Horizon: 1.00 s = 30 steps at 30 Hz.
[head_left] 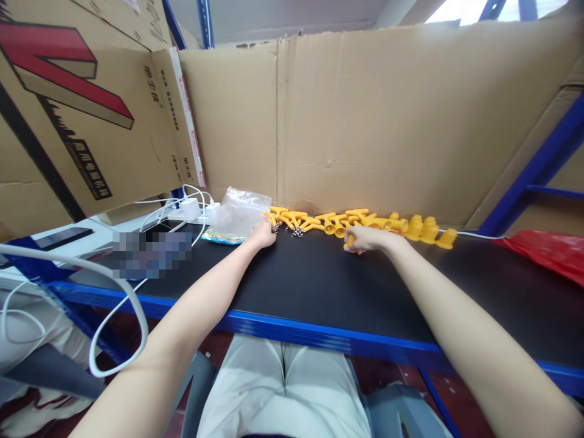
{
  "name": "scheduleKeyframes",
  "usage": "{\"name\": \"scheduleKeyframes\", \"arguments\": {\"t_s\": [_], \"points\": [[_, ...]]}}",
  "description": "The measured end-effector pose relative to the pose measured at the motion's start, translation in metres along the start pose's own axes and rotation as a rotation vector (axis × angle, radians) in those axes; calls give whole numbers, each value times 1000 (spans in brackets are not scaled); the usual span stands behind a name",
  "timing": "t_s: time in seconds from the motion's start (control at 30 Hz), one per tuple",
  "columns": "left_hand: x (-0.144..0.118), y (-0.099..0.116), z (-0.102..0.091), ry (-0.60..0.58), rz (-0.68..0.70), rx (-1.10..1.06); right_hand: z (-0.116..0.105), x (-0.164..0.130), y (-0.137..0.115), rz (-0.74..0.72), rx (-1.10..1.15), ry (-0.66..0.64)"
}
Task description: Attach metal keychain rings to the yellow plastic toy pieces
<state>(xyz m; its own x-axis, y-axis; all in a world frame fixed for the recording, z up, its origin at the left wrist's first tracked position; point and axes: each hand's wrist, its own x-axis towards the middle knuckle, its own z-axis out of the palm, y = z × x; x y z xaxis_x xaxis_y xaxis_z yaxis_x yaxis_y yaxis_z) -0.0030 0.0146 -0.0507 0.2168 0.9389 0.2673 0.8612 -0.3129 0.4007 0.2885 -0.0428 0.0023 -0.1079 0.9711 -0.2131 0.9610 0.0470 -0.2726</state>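
My left hand (263, 235) is closed at the left end of a row of yellow plastic parts. A small pile of yellow branched pieces (296, 218) with little metal chains or rings (297, 232) lies beside its fingers. What those fingers grip is hidden. My right hand (365, 239) is closed on a small yellow plastic piece (350, 242), mostly covered by the fingers. Behind that hand are more yellow pieces with round hollow ends (340, 230). Further right stand several yellow cup-shaped parts (429, 231).
A clear plastic bag (237, 213) lies left of my left hand. White chargers (189, 208) and cables are further left. A red plastic bag (547, 252) lies at the right. Cardboard (365, 121) walls the back of the black tabletop (310, 286), which has a blue metal edge (319, 337).
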Motion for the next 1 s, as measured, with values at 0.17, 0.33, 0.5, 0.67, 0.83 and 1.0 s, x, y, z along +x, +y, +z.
{"name": "scheduleKeyframes", "arguments": {"t_s": [0.17, 0.33, 0.5, 0.67, 0.83, 1.0], "points": [[-3, 6, 4, 48, -121, 114, 0, 2, -2, 12, -34, -8], [-2, 10, 10, 119, -154, 129, 0, 2, -1, -1, -48, -11], [4, 9, 10, 239, -191, 62, 0, 1, -1, 7, -39, -15], [9, 6, 4, 319, -221, -151, 0, 2, -1, -1, -43, -16], [8, 7, -3, 421, -196, -444, 0, 1, 0, 3, -39, -8], [5, 13, -8, 464, -126, -663, 1, 3, 0, 10, -30, -9]]}}
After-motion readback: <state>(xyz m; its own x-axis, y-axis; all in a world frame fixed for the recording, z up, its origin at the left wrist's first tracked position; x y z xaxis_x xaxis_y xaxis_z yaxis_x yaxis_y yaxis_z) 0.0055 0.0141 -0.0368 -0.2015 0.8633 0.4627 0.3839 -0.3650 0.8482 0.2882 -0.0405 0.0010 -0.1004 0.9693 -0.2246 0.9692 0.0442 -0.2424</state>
